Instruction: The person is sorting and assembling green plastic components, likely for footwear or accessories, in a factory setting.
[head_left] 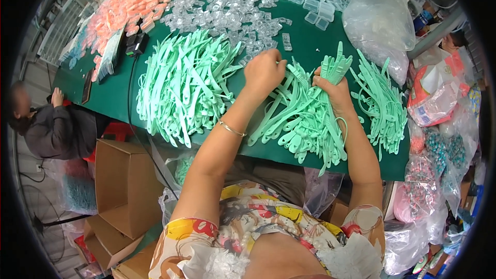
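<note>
At the far left a seated person (49,126) in a dark top rests a hand on the edge of the green surface (116,101), with open cardboard boxes (126,188) just below. On that surface, a heap of orange plastic pieces (121,13) lies at the upper left, clear plastic clips (227,13) spread behind, and a broad pile of mint-green plastic strips (183,85) fans out left of centre. The left hand (263,72), a thin bracelet (231,129) on its wrist, is curled knuckles-up with the fingertips pinched narrowly on a strip at the top of the middle pile of strips (299,121). Just beside it, the right hand (333,93) has its grip closed around an upright bundle of green strips (336,67). A smaller heap of strips (382,106) lies to the right, a clear plastic bag (380,20) behind it, and bags of coloured parts (439,170) stand off the surface's right edge.
</note>
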Available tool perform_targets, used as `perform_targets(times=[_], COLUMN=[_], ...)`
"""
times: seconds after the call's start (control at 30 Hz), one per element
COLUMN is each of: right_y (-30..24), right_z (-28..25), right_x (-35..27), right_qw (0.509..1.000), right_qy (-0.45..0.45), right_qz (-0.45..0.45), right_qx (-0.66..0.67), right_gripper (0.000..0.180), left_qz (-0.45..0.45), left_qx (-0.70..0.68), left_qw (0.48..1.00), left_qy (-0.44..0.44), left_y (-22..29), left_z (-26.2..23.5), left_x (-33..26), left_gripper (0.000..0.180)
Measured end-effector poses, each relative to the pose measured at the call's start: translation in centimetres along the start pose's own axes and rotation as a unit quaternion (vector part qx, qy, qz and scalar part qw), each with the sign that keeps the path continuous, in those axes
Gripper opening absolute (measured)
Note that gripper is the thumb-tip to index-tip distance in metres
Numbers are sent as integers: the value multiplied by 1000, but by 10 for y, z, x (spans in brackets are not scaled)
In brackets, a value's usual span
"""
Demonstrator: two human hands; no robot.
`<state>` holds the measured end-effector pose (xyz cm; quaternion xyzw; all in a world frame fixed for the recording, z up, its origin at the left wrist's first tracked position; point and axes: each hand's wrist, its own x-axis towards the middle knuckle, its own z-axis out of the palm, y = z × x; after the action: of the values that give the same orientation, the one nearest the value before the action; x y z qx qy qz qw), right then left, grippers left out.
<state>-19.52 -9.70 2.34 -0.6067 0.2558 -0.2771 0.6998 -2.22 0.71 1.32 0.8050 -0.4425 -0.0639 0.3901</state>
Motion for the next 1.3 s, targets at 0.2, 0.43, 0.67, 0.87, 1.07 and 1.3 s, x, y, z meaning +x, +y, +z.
perform_targets(times=[0.2,0.43,0.67,0.87,1.07,1.3], right_y=[13,17,16,20,23,32], right_z=[3,-9,-6,-11,-11,2], right_x=[6,16,16,12,10,17], right_qw=[1000,998,998,996,995,991], right_qy=[14,16,-32,-11,-16,-4], right_qz=[-4,-54,-50,-83,-89,-133], right_qx=[3,-12,-13,-42,-27,1], right_gripper=[26,29,29,32,29,33], left_qz=[21,95,123,293,528,627], left_qx=[183,146,151,26,99,211], left_qw=[980,982,980,956,843,740], left_qy=[72,75,-47,1,31,119], left_y=[-37,-33,-21,89,223,283], left_z=[-2,6,12,20,91,172], left_x=[3,47,71,126,165,197], left_gripper=[20,19,14,15,37,38])
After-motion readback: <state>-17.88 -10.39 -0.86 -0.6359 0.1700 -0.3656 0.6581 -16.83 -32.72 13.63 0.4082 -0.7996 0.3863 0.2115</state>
